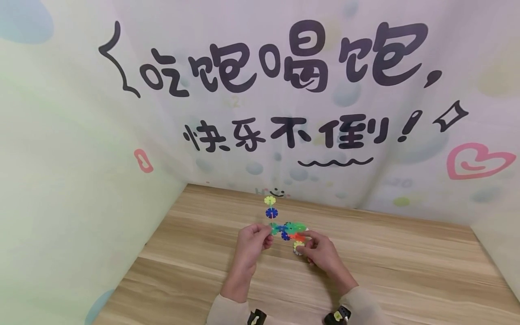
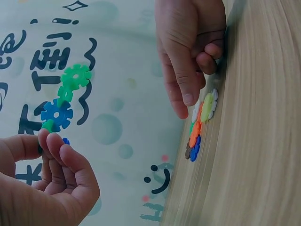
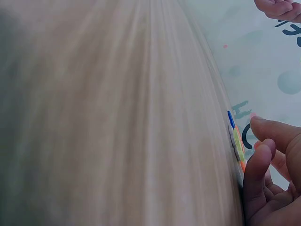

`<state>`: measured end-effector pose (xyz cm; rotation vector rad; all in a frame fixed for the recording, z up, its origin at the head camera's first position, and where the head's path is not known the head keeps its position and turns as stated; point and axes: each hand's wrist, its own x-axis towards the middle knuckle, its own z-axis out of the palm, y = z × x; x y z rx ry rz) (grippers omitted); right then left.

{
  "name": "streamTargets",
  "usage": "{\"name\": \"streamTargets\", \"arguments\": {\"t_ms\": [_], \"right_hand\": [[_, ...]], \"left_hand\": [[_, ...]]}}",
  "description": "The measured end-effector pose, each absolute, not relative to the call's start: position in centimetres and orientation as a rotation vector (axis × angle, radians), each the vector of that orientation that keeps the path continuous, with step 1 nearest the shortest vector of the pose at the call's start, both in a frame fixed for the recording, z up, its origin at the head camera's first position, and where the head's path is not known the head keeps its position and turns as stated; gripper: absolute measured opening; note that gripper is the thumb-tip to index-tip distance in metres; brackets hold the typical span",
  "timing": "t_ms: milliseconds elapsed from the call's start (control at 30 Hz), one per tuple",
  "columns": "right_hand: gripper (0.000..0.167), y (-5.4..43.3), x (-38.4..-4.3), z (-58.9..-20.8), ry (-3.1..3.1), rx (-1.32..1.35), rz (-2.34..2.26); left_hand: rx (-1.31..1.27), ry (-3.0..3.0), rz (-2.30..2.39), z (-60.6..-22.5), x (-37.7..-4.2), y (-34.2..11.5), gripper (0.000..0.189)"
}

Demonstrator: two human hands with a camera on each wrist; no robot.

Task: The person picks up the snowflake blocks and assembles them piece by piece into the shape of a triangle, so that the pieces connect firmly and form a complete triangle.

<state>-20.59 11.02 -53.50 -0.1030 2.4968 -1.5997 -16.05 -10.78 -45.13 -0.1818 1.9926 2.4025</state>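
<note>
1. Left hand (image 1: pixel 253 243): thumb and fingertips pinching a linked chain (image 2: pixel 65 95) of notched plastic discs, at a green piece. Chain is up off the table (image 1: pixel 183 271).
2. From the pinch, the chain runs toward the right-hand side: blue disc (image 2: pixel 64 117), narrow green piece seen edge-on, green disc (image 2: pixel 77 70) at the far end.
3. Right hand (image 1: pixel 322 253): low over the loose discs, thumb and index finger a little apart, other fingers curled in; nothing seen between the tips. Touching a disc or just above, cannot tell.
4. Loose discs on table, close under right hand: yellow disc (image 2: pixel 206 112), white disc (image 2: pixel 214 100), orange disc (image 2: pixel 194 136), blue disc (image 2: pixel 195 149), brown disc (image 2: pixel 188 153). Grouped tight, some overlapping.
5. Just beyond left hand in head view: pale yellow disc (image 1: pixel 270 200), dark blue disc (image 1: pixel 271 212) in a line, thin edge-on pieces between. Whether joined to the held chain, cannot tell.
6. Wood-grain table; printed backdrop (image 1: pixel 345 183) behind, black lettering (image 1: pixel 289 133), pink heart (image 1: pixel 479 161) right.
7. Light sleeves (image 1: pixel 229 311), black wrist straps (image 1: pixel 257 317) on both arms.
</note>
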Motion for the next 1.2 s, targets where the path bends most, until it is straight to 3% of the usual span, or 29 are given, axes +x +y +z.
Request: {"name": "streamTargets", "arguments": {"t_ms": [600,1200], "right_hand": [[0.043,10.88,-20.88,-53.98,2.585,-0.185,-1.481],[0.029,10.68,-20.60,-53.43,2.636,-0.150,-1.403]], "left_hand": [[-0.201,1.991,2.397,-45.21,-16.09,-10.71,0.018],[-0.203,1.986,2.398,-45.21,-16.17,-10.61,0.016]]}}
